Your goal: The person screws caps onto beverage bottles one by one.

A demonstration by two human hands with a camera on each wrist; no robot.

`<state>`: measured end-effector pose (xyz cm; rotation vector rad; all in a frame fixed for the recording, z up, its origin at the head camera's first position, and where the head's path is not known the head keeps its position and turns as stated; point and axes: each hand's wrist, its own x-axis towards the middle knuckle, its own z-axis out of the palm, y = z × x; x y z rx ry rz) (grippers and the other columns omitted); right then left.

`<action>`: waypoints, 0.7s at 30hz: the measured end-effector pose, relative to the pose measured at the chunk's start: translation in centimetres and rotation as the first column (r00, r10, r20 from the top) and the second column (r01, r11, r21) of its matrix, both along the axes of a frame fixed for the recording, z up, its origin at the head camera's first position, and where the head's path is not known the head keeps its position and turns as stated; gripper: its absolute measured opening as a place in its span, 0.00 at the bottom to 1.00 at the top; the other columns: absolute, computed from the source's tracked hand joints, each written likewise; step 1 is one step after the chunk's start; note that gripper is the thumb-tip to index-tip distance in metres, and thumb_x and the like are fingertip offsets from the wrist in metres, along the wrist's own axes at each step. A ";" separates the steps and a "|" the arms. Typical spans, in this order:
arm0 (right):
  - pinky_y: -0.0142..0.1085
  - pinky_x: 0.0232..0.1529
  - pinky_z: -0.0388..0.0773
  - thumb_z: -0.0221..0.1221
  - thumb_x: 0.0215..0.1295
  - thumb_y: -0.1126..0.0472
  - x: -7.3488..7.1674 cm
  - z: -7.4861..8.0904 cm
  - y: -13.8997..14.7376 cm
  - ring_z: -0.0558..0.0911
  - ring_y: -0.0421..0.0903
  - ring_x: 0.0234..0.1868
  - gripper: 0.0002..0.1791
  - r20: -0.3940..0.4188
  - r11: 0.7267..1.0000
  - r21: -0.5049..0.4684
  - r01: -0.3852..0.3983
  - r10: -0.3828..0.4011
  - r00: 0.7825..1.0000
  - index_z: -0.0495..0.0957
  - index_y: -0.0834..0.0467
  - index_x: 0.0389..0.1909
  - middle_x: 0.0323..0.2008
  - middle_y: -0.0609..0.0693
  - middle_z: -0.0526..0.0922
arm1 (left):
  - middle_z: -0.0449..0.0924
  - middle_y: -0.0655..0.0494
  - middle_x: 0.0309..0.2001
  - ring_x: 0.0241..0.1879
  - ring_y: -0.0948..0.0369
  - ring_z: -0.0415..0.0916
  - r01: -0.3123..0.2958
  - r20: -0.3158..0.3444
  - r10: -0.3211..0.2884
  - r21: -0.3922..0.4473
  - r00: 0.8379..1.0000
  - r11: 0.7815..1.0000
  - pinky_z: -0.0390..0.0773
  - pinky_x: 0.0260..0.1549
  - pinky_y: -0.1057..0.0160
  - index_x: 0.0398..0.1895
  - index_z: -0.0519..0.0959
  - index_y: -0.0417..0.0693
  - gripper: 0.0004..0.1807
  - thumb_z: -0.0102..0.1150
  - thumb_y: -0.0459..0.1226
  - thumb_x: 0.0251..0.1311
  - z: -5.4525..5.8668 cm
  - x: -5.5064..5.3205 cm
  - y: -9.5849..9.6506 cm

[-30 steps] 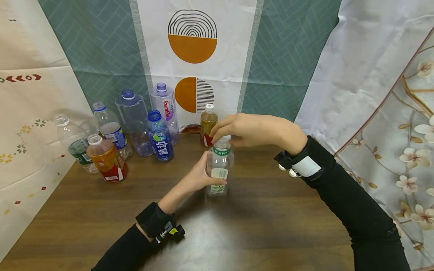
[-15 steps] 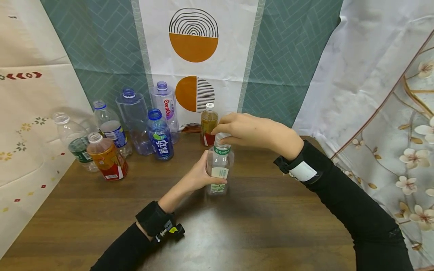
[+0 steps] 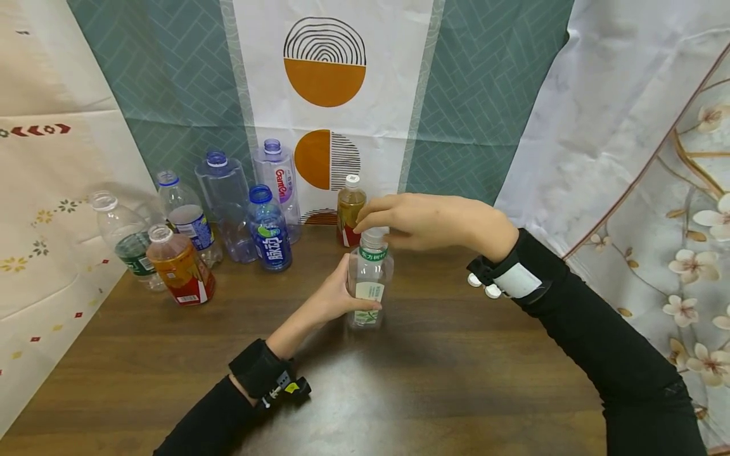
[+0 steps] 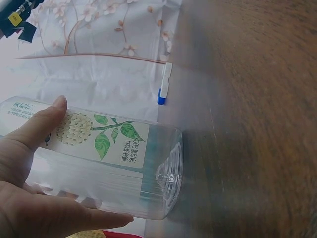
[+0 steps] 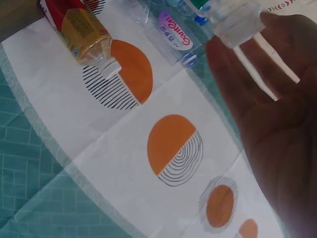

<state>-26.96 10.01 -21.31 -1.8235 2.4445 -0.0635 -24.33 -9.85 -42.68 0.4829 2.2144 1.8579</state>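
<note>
My left hand (image 3: 336,297) grips a clear plastic bottle (image 3: 371,269) with a green neck band and a pale leaf-printed label. The bottle stands upright on the wooden table (image 3: 399,386). In the left wrist view, my thumb and fingers wrap its label (image 4: 106,134) near the base. Above it, my right hand (image 3: 428,221) reaches over from the right, its fingers and thumb around the translucent whitish cap (image 3: 374,235). The right wrist view shows that cap (image 5: 237,25) pinched between fingertips and thumb, palm partly in shadow.
Several bottles stand at the back left, among them a blue one (image 3: 270,231) and an orange one (image 3: 180,269). A white-capped amber bottle (image 3: 350,209) is just behind my right fingers. Small white round pieces (image 3: 474,280) lie beside my right wrist. Cloth hangs behind.
My right hand and wrist turned slightly downward and inward at the bottle top, then swung back out. The white pieces, hidden half a second ago, show again. My left hand and the bottle stay put.
</note>
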 end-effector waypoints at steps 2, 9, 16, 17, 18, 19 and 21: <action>0.41 0.60 0.78 0.53 0.67 0.75 -0.2 0.1 0.1 0.77 0.50 0.61 0.24 0.017 1.000 -0.005 -0.024 0.024 1.000 0.77 0.60 0.63 0.63 0.54 0.77 | 0.71 0.50 0.65 0.62 0.49 0.73 -0.004 -0.002 0.004 0.005 1.000 1.000 0.73 0.62 0.40 0.72 0.56 0.57 0.54 0.83 0.35 0.45 0.0 0.0 0.0; 0.44 0.59 0.79 0.59 0.71 0.70 -0.3 0.0 -0.1 0.81 0.53 0.57 0.19 -0.035 0.999 -0.027 -0.032 0.031 0.999 0.78 0.63 0.61 0.57 0.56 0.80 | 0.72 0.49 0.64 0.60 0.49 0.74 0.009 -0.016 -0.009 0.026 1.000 1.000 0.74 0.61 0.44 0.71 0.56 0.55 0.53 0.82 0.33 0.45 -0.2 -0.1 0.0; 0.42 0.47 0.82 0.64 0.71 0.59 0.4 -0.7 -0.7 0.83 0.51 0.41 0.18 -0.111 0.991 -0.098 0.092 -0.103 0.988 0.81 0.64 0.56 0.44 0.56 0.81 | 0.73 0.49 0.63 0.59 0.49 0.75 0.015 -0.010 -0.014 0.045 1.000 0.999 0.76 0.60 0.45 0.71 0.56 0.55 0.53 0.82 0.32 0.45 0.0 -0.2 0.0; 0.42 0.46 0.83 0.64 0.71 0.59 0.4 -0.7 -0.7 0.83 0.50 0.40 0.18 -0.109 0.990 -0.104 0.100 -0.111 0.988 0.82 0.64 0.55 0.43 0.56 0.82 | 0.73 0.49 0.63 0.59 0.50 0.75 0.015 -0.010 -0.014 0.038 1.000 0.999 0.76 0.60 0.45 0.71 0.56 0.55 0.53 0.82 0.33 0.45 0.0 -0.2 0.0; 0.42 0.46 0.83 0.64 0.70 0.59 0.5 -0.8 -0.7 0.83 0.50 0.40 0.17 -0.108 0.989 -0.106 0.107 -0.119 0.987 0.82 0.64 0.55 0.43 0.55 0.82 | 0.73 0.49 0.63 0.60 0.50 0.75 0.013 -0.011 -0.012 0.029 1.000 1.000 0.75 0.60 0.44 0.71 0.56 0.56 0.53 0.82 0.33 0.46 0.0 -0.1 0.0; 0.42 0.46 0.83 0.64 0.70 0.59 0.5 -0.8 -0.6 0.83 0.50 0.40 0.17 -0.106 0.988 -0.106 0.111 -0.122 0.987 0.82 0.64 0.55 0.44 0.55 0.82 | 0.73 0.50 0.63 0.60 0.50 0.75 0.011 -0.011 -0.011 0.019 1.000 1.000 0.75 0.60 0.44 0.71 0.56 0.56 0.53 0.82 0.34 0.46 0.0 -0.1 0.0; 0.42 0.49 0.82 0.64 0.71 0.59 0.4 -0.9 -0.5 0.83 0.50 0.43 0.18 -0.097 0.990 -0.100 0.101 -0.111 0.989 0.82 0.64 0.56 0.46 0.56 0.83 | 0.73 0.50 0.63 0.60 0.50 0.74 0.007 -0.014 -0.007 0.005 1.000 1.000 0.75 0.61 0.43 0.71 0.56 0.56 0.53 0.82 0.34 0.46 0.0 0.0 0.0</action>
